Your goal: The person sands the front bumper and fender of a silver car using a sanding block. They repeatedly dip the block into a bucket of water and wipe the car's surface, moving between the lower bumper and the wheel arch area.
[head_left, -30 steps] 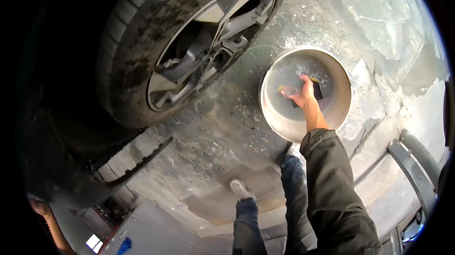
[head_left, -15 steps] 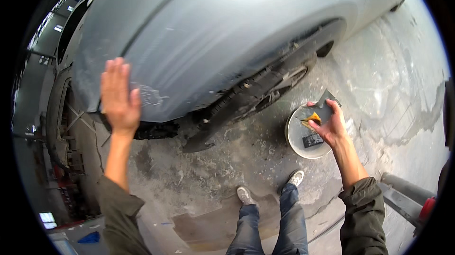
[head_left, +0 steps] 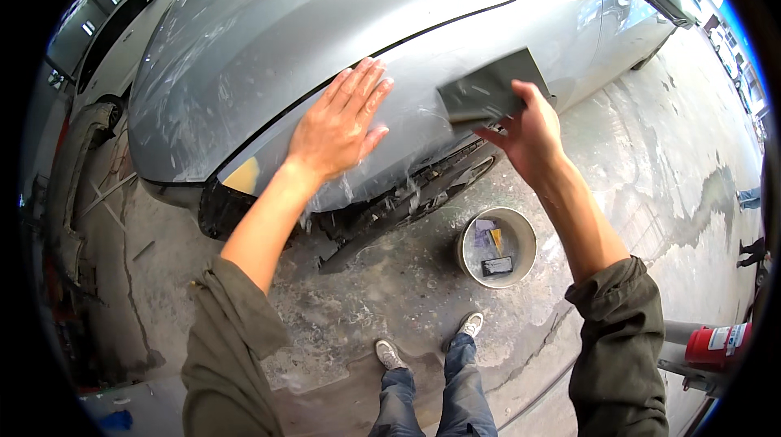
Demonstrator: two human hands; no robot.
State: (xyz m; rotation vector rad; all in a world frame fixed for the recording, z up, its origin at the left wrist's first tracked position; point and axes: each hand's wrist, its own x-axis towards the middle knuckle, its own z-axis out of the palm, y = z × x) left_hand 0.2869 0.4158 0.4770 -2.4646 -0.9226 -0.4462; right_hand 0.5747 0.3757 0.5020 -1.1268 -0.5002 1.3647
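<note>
at the left, a small tan patch [head_left: 242, 177] marks the front end of the wet, silver-grey metal car fender [head_left: 423, 71], and your bare left hand [head_left: 338, 128] is palm down at that panel, its grip spread flat with fingers straight, though firm contact is hard to tell. farther right, a thin dark-grey rectangular sheet [head_left: 484, 91] is over the fender, and below it on the grey concrete floor [head_left: 634, 185] a round whitish bucket [head_left: 528, 252] holds a black rectangular block [head_left: 497, 266] and a pointed yellow piece [head_left: 496, 239]. your bare right hand [head_left: 533, 128] has its grip pinching the sheet's right side between thumb and fingers.
</note>
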